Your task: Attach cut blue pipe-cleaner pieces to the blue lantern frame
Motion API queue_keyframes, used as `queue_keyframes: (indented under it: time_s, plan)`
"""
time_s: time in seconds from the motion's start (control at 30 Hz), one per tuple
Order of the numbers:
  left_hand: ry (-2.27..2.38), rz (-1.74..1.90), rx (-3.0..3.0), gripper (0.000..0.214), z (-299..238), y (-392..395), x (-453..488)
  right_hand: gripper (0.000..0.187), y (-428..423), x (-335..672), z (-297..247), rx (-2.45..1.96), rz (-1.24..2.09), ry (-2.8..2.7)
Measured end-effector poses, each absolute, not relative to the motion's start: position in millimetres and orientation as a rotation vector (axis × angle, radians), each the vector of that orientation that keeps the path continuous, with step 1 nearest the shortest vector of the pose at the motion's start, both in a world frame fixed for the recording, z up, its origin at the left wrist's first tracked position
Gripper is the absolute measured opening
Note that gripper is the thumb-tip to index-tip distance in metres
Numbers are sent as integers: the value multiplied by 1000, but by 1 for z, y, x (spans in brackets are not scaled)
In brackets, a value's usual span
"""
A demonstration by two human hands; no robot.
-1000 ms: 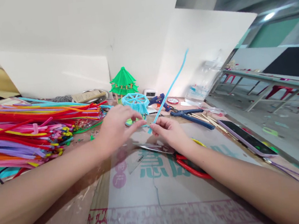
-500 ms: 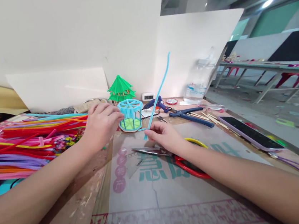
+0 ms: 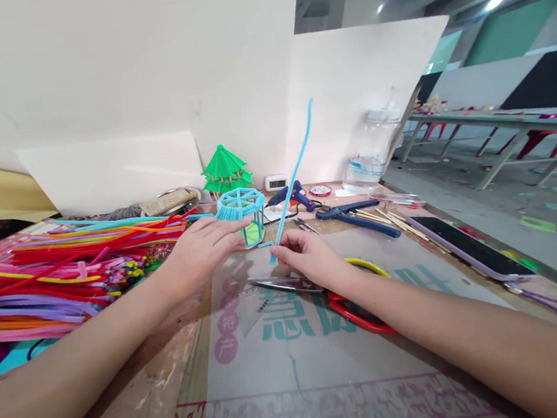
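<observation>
My right hand (image 3: 304,254) pinches a long light-blue pipe cleaner (image 3: 297,161) near its lower end, and the rest of it rises tilted to the right. My left hand (image 3: 206,252) has its fingers stretched out, holding nothing. Its fingertips overlap the lower front of a small light-blue cage-like model (image 3: 239,196) with a green base; whether they touch it I cannot tell. A short blue piece (image 3: 265,244) lies between the model and my right hand. Scissors (image 3: 287,284) with red and yellow handles lie under my right hand and wrist.
Bundles of coloured pipe cleaners (image 3: 86,247) fill the left side. Behind the model stands a green tiered roof (image 3: 224,168). A glue gun (image 3: 300,196), blue-handled pliers (image 3: 357,217), wooden sticks (image 3: 398,219), a phone (image 3: 469,248) and a plastic bottle (image 3: 365,152) lie or stand on the right.
My left hand has come down and slightly right, its fingers now flatter and in front of the model. My right hand still holds the pipe cleaner in nearly the same place.
</observation>
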State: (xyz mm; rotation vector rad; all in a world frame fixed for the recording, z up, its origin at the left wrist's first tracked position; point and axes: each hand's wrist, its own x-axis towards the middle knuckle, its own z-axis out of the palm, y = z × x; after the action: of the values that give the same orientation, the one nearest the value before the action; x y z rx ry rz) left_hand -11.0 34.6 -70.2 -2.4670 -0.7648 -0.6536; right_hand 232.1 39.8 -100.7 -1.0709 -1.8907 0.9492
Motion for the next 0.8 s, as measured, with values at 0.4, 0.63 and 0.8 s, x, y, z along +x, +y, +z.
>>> queue_keyframes:
  time_s: [0.4,0.63,0.8]
  plan:
    - [-888,-704,-2439,17,-82,35,-8,26,39,232,-100,-1062,948,-1908]
    - [-1383,-901,-2751,29,-96,18,32,27,38,233,-97,-1016,884,-1906]
    - [-1373,-1108,-2719,22,-103,16,39,29,41,233,-100,-1029,820,-1920]
